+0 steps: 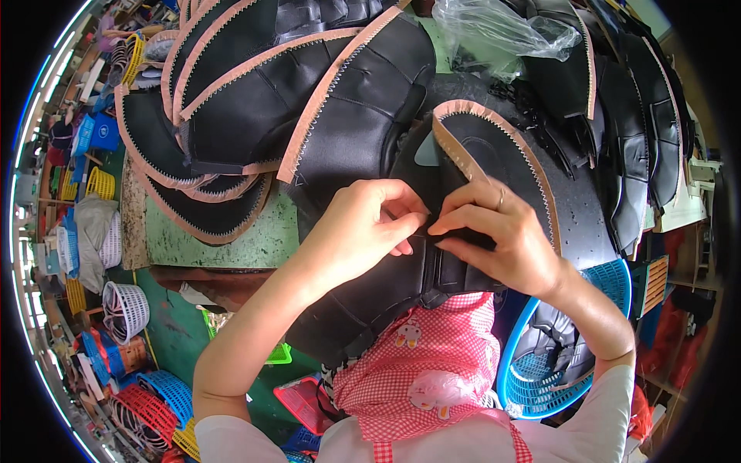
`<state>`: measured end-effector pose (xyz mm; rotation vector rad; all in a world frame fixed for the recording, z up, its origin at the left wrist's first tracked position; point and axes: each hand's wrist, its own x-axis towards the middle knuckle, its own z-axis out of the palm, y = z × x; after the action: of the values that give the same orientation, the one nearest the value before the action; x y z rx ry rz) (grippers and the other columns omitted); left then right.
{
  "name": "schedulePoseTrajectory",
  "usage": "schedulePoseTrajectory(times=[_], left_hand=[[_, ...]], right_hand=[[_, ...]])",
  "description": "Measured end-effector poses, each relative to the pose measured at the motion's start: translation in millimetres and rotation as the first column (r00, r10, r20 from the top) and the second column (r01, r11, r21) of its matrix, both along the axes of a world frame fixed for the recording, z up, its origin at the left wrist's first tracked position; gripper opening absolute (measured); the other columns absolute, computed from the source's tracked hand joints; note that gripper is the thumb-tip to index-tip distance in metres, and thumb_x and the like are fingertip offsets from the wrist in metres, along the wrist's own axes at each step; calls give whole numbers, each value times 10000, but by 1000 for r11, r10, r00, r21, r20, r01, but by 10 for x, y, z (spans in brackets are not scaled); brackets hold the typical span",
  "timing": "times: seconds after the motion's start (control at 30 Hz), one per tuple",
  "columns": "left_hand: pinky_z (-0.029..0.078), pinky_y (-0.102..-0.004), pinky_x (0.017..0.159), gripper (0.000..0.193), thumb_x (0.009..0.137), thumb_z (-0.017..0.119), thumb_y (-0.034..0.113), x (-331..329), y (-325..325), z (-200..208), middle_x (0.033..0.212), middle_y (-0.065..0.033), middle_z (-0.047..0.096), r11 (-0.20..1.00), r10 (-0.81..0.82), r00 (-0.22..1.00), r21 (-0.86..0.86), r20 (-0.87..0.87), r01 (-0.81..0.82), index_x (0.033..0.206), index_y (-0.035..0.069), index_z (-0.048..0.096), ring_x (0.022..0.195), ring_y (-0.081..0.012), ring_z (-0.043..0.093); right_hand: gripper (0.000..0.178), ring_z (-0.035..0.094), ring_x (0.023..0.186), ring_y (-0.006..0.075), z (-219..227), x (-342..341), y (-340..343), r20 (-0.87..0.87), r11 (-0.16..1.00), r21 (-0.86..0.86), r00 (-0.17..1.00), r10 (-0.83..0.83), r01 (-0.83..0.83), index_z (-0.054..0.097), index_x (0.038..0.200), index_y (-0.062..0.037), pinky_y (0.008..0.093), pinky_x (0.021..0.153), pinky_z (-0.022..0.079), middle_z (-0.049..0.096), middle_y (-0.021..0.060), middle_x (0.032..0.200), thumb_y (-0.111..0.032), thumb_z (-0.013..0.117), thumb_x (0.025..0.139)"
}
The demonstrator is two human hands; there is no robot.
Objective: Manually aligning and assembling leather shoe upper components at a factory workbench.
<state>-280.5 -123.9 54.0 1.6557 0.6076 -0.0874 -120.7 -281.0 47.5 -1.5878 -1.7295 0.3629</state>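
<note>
A black leather boot upper (359, 305) lies in front of me, its lower part hanging over the table's near edge against my apron. A tan band (531, 150) with white zigzag stitching runs along its curved far edge. On the left of its middle, my left hand (376, 220) is closed, thumb and forefinger pinching at the leather. Close by on the right, my right hand (498, 231) is also closed, thumb and fingers gripping the same upper. The two sets of fingertips nearly meet. The exact spot they pinch is dark and partly hidden by the fingers.
Several more black uppers (255, 85) with tan edges are heaped at the far left; others (629, 131) pile up at the right. A clear plastic bag (505, 35) lies at the back of the green table (231, 251). A blue basket (505, 386) stands right of my lap.
</note>
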Motion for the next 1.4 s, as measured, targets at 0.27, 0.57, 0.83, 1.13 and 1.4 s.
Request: schedulePoseTrajectory(times=[0.27, 0.57, 0.83, 1.13, 1.4], left_hand=[[599, -264, 664, 225, 995, 604, 94, 45, 41, 0, 924, -70, 697, 998, -14, 999, -55, -51, 11, 1133, -57, 698, 715, -114, 690], [590, -258, 651, 208, 971, 659, 127, 95, 28, 61, 887, -68, 702, 999, -53, 994, -3, -93, 53, 1065, -55, 698, 712, -116, 689], [589, -263, 652, 206, 962, 660, 123, 89, 27, 45, 864, -64, 688, 999, -19, 995, -27, -93, 16, 1063, -56, 686, 699, -124, 691], [582, -261, 645, 218, 966, 663, 145, 126, -6, 103, 806, -63, 701, 991, -73, 987, 97, -145, 88, 1015, -61, 715, 683, -117, 689], [561, -236, 624, 167, 954, 696, 98, 41, -6, -36, 801, -53, 714, 1000, -13, 998, 16, -61, 14, 1039, -38, 743, 651, -89, 669]], right_hand=[[408, 655, 986, 294, -119, 8, -135, -172, 1000, 26, 985, -11, 16, 531, 1059, -49, 381, 878, 538, 632, 86, 1030, 39, 794, 761], [427, 689, 952, 259, -175, 64, -151, -63, 991, 122, 996, 62, -54, 554, 1045, -85, 382, 893, 540, 675, 79, 993, 57, 832, 753], [384, 695, 934, 251, -209, 87, -174, -73, 981, 176, 993, 92, -77, 596, 1017, -84, 384, 888, 541, 675, 75, 975, 68, 828, 752], [320, 665, 972, 275, -194, 69, -193, -74, 983, 164, 993, 97, -84, 632, 1046, -67, 427, 951, 516, 653, 76, 1019, 19, 776, 774], [350, 645, 911, 272, -199, 27, -153, 109, 978, 186, 991, 75, -94, 680, 1101, -67, 377, 805, 552, 599, 66, 1019, -22, 790, 773]])
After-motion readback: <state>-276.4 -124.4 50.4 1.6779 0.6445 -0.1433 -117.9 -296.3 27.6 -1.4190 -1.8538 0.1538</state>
